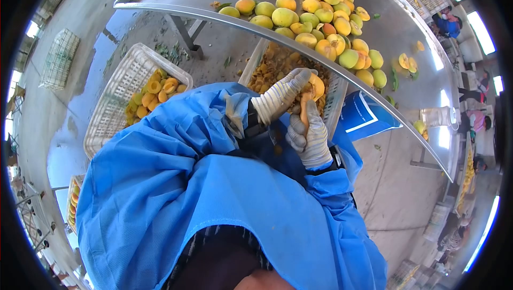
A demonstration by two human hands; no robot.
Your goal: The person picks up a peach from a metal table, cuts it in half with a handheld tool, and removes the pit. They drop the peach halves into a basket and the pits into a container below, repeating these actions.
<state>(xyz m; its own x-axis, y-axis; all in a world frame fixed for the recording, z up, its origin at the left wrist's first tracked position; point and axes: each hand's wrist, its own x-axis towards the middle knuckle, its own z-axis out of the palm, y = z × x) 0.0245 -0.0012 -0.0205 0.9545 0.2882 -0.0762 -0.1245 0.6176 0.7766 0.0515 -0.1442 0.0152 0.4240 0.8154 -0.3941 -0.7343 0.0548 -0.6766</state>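
Observation:
My left hand, in a striped, soiled work glove, pinches a yellow peach half at its fingertips. Close below it my right hand, also gloved, has its fingers curled round a slim tan-handled tool. The tool's upper end meets the peach half, and its working tip is hidden there. Both hands are over a crate filled with brown pits and scraps. On the metal table just beyond lies a heap of whole and halved yellow-green peaches.
To the left stands a white plastic crate with peach halves. A blue printed bag or box is under the table edge at right. A clear container sits on the table's right end. Other people are far off at right.

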